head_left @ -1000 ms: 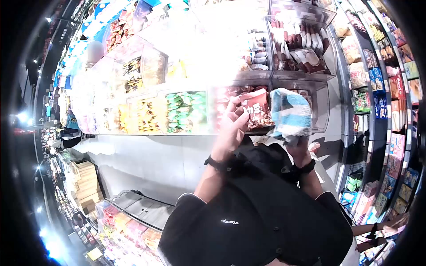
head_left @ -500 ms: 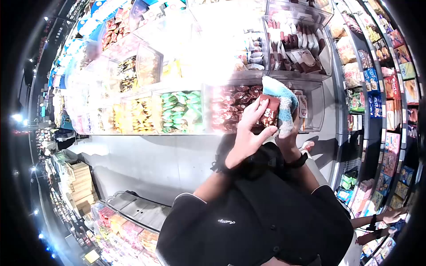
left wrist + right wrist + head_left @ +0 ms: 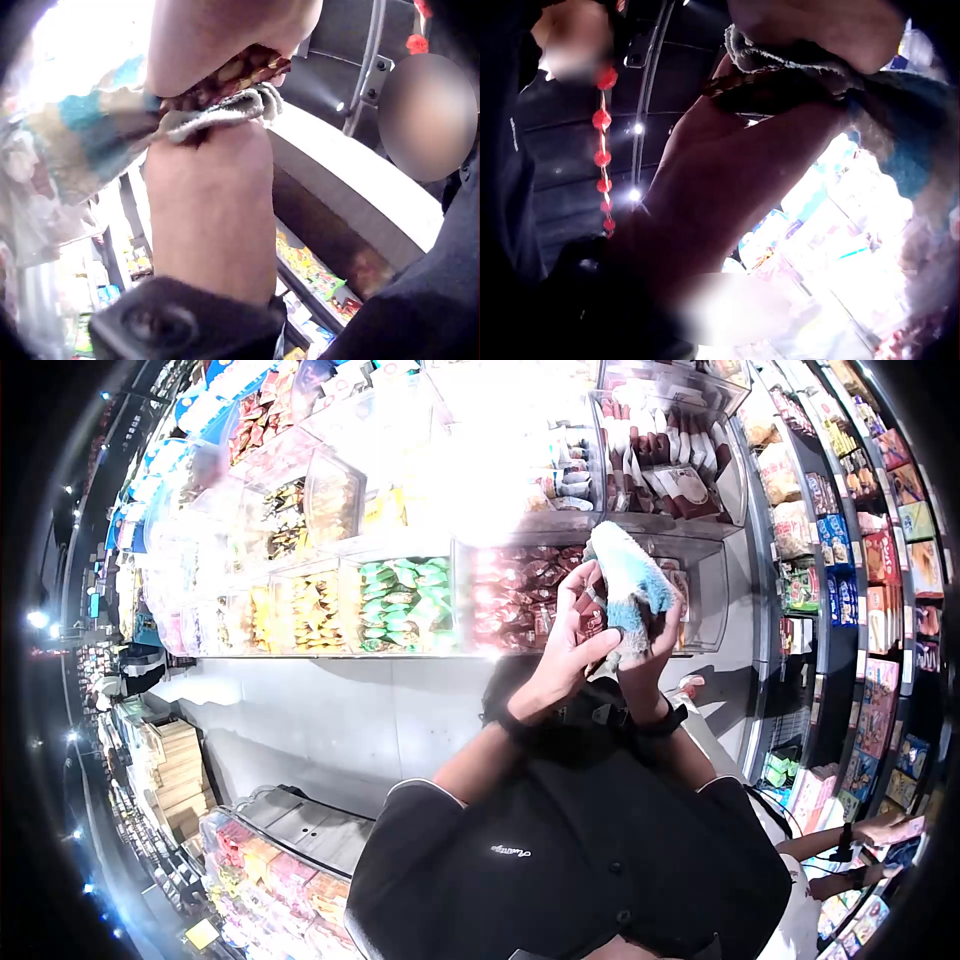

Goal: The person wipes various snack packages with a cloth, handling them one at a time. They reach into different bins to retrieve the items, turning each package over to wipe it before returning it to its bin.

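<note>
In front of my chest, above the lower row of clear bins, both hands meet at a red-brown snack packet and a striped blue, white and grey cloth (image 3: 630, 575). My left hand (image 3: 565, 650) holds the packet (image 3: 592, 618), thumb on its near side and fingers along its far left edge. From the right, my right hand (image 3: 655, 645) grips the cloth, which lies against the packet and hides much of it. In the left wrist view the packet (image 3: 225, 79) is layered on the cloth's folded edge (image 3: 217, 120), between the two hands.
Clear bins with red-brown packets (image 3: 515, 595), green packets (image 3: 405, 595) and yellow packets (image 3: 318, 615) stand ahead. Tall snack shelves (image 3: 840, 550) rise on the right, where another person's arms (image 3: 850, 845) reach in. Behind on the left stands another sweets display (image 3: 270, 860).
The packet, earlier face-up and apart from the cloth, has come against it on the right. My left hand has moved right with it, and the cloth now covers more of it.
</note>
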Demonstrator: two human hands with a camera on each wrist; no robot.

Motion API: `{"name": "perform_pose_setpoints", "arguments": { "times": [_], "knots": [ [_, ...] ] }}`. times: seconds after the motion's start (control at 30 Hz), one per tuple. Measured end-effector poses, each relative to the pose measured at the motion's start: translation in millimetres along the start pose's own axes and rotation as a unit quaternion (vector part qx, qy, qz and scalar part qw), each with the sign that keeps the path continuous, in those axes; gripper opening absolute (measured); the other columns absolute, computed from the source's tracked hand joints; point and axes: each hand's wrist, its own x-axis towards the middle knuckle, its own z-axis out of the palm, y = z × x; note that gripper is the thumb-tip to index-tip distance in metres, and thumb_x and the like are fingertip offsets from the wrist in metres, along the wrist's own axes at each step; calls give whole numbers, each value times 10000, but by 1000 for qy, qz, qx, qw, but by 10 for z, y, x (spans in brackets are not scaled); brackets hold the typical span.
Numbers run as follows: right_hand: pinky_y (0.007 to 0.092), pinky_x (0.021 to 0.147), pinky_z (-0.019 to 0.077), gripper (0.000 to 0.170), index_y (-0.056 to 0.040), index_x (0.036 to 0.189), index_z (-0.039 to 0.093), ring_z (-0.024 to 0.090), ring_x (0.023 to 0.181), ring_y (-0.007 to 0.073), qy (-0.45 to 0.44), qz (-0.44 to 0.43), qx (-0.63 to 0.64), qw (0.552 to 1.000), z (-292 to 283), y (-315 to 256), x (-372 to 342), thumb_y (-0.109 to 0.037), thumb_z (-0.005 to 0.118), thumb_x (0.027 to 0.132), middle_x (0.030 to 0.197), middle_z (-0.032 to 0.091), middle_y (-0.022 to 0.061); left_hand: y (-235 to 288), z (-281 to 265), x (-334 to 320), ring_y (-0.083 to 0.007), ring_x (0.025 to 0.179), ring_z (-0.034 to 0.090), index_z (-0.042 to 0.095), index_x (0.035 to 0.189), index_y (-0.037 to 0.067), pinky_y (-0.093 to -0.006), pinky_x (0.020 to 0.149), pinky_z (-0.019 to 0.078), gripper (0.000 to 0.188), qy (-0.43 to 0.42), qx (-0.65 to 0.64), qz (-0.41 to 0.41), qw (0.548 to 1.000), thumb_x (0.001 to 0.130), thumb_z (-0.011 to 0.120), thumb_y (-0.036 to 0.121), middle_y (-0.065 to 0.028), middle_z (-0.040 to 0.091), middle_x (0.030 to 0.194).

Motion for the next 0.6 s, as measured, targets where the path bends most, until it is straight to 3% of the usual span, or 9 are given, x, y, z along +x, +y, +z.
{"name": "perform_pose_setpoints", "arguments": {
  "times": [0.1, 0.13, 0.17, 0.2, 0.23, 0.3, 0.4, 0.43, 0.6],
  "knots": [
    [328, 948, 388, 453, 3, 1233, 401, 489, 1090, 183, 23, 5, 31, 999, -23, 3, 90, -114, 607, 848, 1170, 499, 91, -33, 39, 85, -214, 1245, 418, 199, 1433, 22, -352, 1021, 367, 655, 6, -166, 35, 985, 877, 544, 45, -139, 327, 1434],
    [329, 949, 389, 458, 0, 1247, 406, 494, 1094, 186, 6, -62, -89, 994, -110, 70, 92, -134, 603, 857, 1181, 501, 90, 37, 115, 95, -241, 1200, 484, 288, 1391, -54, -364, 1013, 385, 655, 67, -124, 13, 990, 867, 566, 225, -172, 453, 1335],
    [331, 951, 391, 463, -2, 1261, 410, 499, 1099, 188, 5, -132, -205, 970, -196, 137, 94, -154, 598, 866, 1192, 503, 90, 89, 107, 103, -235, 1182, 500, 286, 1393, -49, -360, 1002, 398, 647, 64, -134, 5, 989, 876, 561, 227, -168, 470, 1320],
    [331, 943, 409, 435, -4, 1266, 419, 513, 1087, 185, 11, -33, -2, 999, -201, 194, 97, -197, 558, 902, 1186, 509, 82, 130, 79, 123, -228, 1164, 516, 285, 1396, -44, -357, 992, 412, 639, 61, -144, -3, 988, 885, 555, 228, -164, 487, 1305],
    [326, 924, 429, 420, -4, 1271, 417, 522, 1077, 180, 19, -50, -29, 998, -212, 162, 90, -202, 533, 919, 1182, 513, 83, 87, 24, 150, -229, 1136, 540, 314, 1379, -44, -365, 968, 436, 582, 107, -147, -4, 983, 910, 532, 222, -159, 520, 1272],
    [310, 848, 488, 383, -4, 1287, 407, 553, 1034, 167, 47, 63, 197, 977, -260, 231, 54, -177, 471, 951, 1174, 527, 88, 140, -29, 132, -221, 1084, 575, 381, 1328, -47, -357, 914, 475, 470, 133, -128, -15, 983, 939, 484, 197, -148, 565, 1217],
    [299, 800, 512, 381, -4, 1293, 402, 575, 995, 165, 0, 71, 164, 984, -273, 172, -11, -183, 448, 959, 1184, 530, 96, 126, -175, 124, -215, 1026, 601, 454, 1241, -44, -345, 865, 494, 378, 103, -108, 10, 989, 961, 460, 210, -143, 596, 1159],
    [303, 792, 520, 397, -1, 1304, 391, 584, 987, 175, -30, 119, 247, 961, -278, 181, 6, -198, 442, 963, 1197, 528, 105, 90, -203, 106, -211, 1006, 605, 469, 1221, -29, -345, 859, 495, 351, 112, -112, 15, 987, 964, 456, 210, -133, 601, 1138],
    [324, 954, 426, 397, -12, 1267, 407, 509, 1120, 173, -93, 110, 224, 964, -194, 258, -133, -96, 550, 906, 1226, 504, 91, 66, -92, 79, -158, 970, 580, 470, 1154, 27, -294, 845, 483, 218, 151, 4, 63, 987, 959, 457, 123, -95, 584, 1076]
  ]
}}
